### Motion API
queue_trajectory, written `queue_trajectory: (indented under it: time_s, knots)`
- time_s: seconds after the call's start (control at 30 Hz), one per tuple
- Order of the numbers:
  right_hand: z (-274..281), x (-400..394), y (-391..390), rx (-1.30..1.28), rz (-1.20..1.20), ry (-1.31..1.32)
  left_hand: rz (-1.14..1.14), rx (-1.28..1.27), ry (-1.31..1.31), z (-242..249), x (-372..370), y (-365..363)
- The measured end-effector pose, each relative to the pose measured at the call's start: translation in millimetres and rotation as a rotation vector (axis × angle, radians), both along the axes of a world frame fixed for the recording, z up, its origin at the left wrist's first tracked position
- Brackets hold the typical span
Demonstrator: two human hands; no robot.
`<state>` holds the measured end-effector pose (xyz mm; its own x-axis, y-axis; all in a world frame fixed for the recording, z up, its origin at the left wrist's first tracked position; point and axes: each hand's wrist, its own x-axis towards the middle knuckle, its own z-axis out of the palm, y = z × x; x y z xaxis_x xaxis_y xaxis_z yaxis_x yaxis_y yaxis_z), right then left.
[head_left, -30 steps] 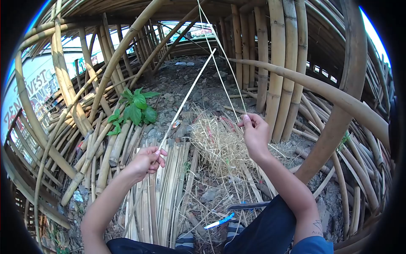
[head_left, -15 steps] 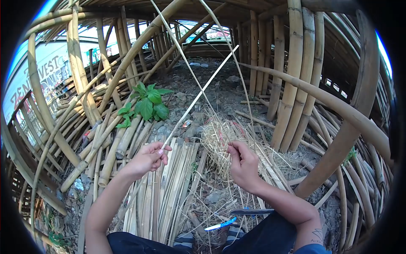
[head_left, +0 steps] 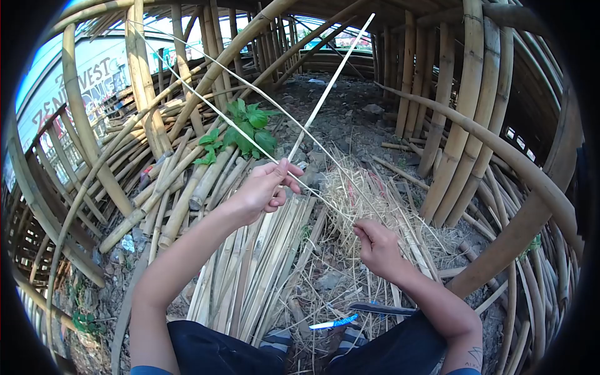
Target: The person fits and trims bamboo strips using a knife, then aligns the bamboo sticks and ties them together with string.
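Note:
My left hand [head_left: 265, 192] is closed in a pinch on a pale bamboo strip [head_left: 332, 84], which slants up and to the right from the fingers. Lower and to the right, my right hand [head_left: 378, 247] pinches the near end of a thin bamboo strip [head_left: 219, 114] that runs up to the left, crossing at my left fingers. A second thin length [head_left: 275, 105] lies at a similar slant and crosses the pale strip. Below my hands is a row of split bamboo slats [head_left: 250, 269]. Curly shavings [head_left: 350, 200] with some red in them lie beyond my right hand.
Near my feet are a slim blue-and-white object [head_left: 334, 323] and a long dark blade-like piece [head_left: 382, 309]. Bamboo posts [head_left: 465, 119] stand at right, with a curved pole [head_left: 500, 140] across them. A leafy plant [head_left: 250, 130] grows beside stacked poles [head_left: 209, 181] at left.
The thin strips have swung from pointing upward to slanting far left. My left hand has risen and moved right with its pale strip; my right hand sits slightly lower and farther right. The view has shifted.

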<state>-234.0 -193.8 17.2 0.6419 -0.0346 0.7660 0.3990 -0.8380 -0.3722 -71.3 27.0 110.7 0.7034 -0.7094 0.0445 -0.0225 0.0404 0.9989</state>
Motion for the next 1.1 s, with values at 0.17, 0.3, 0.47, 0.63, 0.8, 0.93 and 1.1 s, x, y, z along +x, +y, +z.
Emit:
queue_trajectory:
  time_s: [0.17, 0.3, 0.47, 0.63, 0.8, 0.93, 1.1]
  knots:
    - [0.7, 0.7, -3.0, -0.053, 0.04, 0.078, -0.033, -0.025, 0.078, -11.3, -0.8, 10.6]
    - [20.2, 6.8, -1.8, -0.19, -0.032, -0.06, -0.045, -0.032, 0.13, -20.5, -11.7, 15.5]
    - [57.6, 21.1, 7.4, -0.398, -0.144, -0.36, -0.046, -0.042, 0.128, -38.0, -28.8, 19.9]
    - [53.1, 24.5, 53.3, -0.464, -0.155, -0.409, -0.046, -0.029, 0.142, -45.6, -41.7, 25.7]
    - [48.8, 21.8, 65.3, -0.509, -0.11, -0.291, -0.022, -0.006, 0.194, -46.9, -56.7, 23.7]
    - [43.3, 19.9, 66.8, -0.607, -0.114, -0.178, -0.054, -0.011, 0.237, -52.8, -55.8, 23.0]
    - [36.4, 25.8, 58.3, -0.464, 0.084, -0.244, -0.103, -0.022, 0.288, -51.0, -59.2, 24.7]
